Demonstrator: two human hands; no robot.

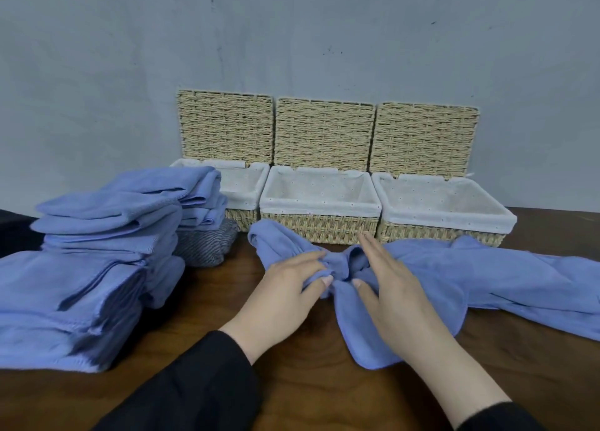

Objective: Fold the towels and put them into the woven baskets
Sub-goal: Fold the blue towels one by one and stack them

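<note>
Nearest the camera: two black sleeves [194, 388] reach over a dark wooden table [308, 382]. Left hand [285, 287] pinches a bunched fold of a blue towel [438, 278] between thumb and curled fingers. Right hand [389, 284] lies on the same towel just beside the left, fingers straight and together, thumb tip at the bunched cloth. The towel lies crumpled across the table, trailing out to the right. At left, a stack of blue towels [81, 284], with a grey-striped cloth [207, 245] behind it. Further back, three lined woven baskets: left [243, 203], middle [319, 226], right [444, 232]. Lids open, upright against the grey wall [292, 34]. No towels visible inside.
</note>
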